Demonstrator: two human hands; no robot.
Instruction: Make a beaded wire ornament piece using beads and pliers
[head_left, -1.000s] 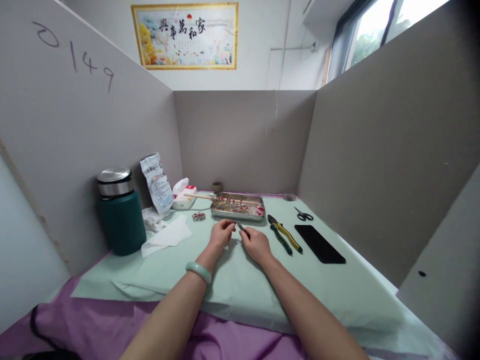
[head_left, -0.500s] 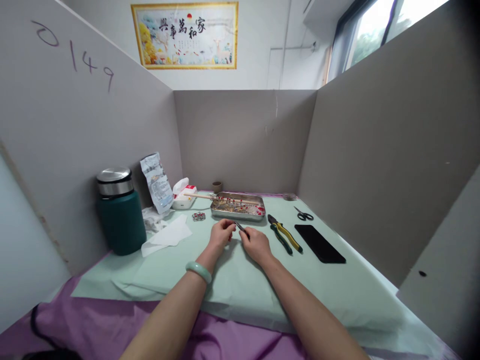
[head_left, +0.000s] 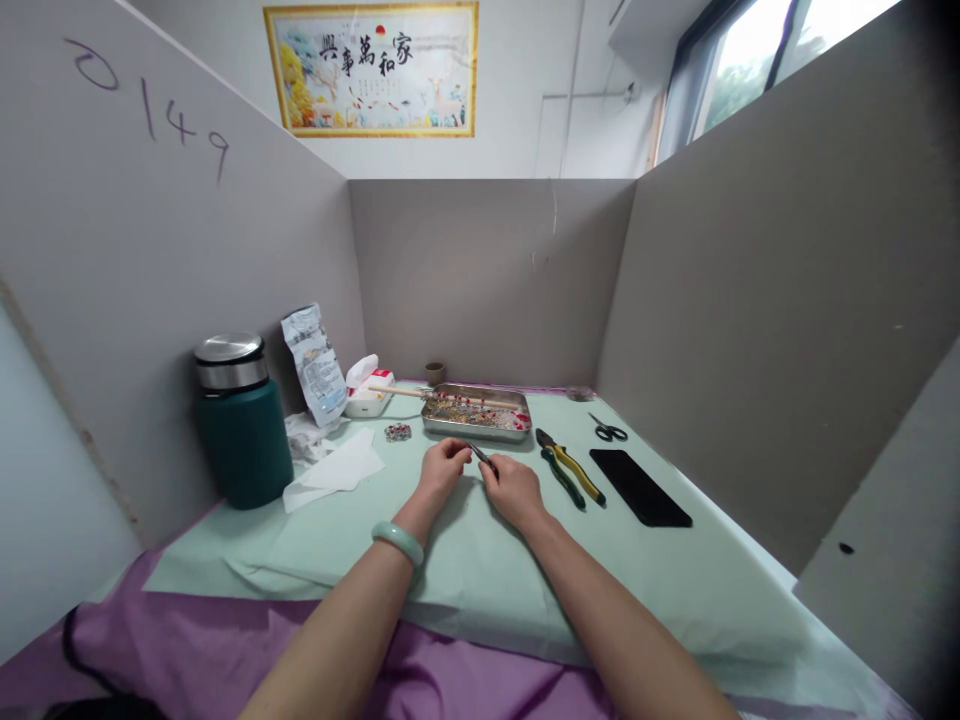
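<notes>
My right hand [head_left: 513, 490] is closed around a small dark metal tool [head_left: 482, 456], perhaps tweezers or fine pliers, whose tip points up and left. My left hand [head_left: 444, 467] is pinched at that tip; whatever lies between its fingers is too small to make out. A green bangle [head_left: 398, 543] circles my left wrist. Just beyond both hands stands a shallow metal tray [head_left: 480, 434] of red, gold and clear beads, with a thin wooden stick [head_left: 397, 391] across its left rim. A little pile of red and silvery beads [head_left: 398, 432] lies left of the tray.
To the right are yellow-green pliers [head_left: 570, 470], black scissors [head_left: 610, 432] and a black phone [head_left: 639, 488]. At left stand a teal flask [head_left: 244, 430], a foil pouch [head_left: 313, 365], a tissue pack [head_left: 369, 393] and white paper [head_left: 337, 470]. Grey partitions [head_left: 491, 280] enclose the table.
Both hands keep practically the same place and grip. Only a very slight shift of the whole view shows.
</notes>
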